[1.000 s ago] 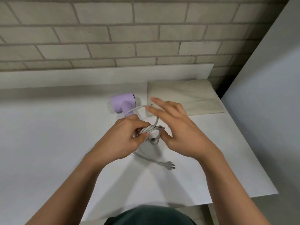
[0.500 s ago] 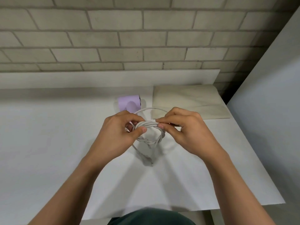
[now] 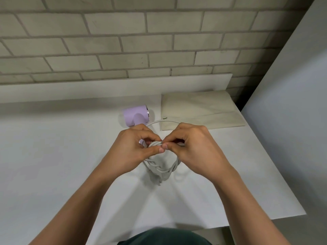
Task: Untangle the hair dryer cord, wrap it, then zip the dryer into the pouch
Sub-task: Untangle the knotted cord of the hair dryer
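Both hands, the left hand (image 3: 131,150) and the right hand (image 3: 192,147), pinch the coiled cord (image 3: 161,167) above the counter (image 3: 53,165). The hair dryer (image 3: 135,115) and pouch (image 3: 200,110) lie near the back edge.

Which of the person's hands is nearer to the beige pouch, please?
Right. The right hand is just in front of the pouch; the left hand is farther left, in front of the lilac hair dryer. Both pinch the coiled cord.
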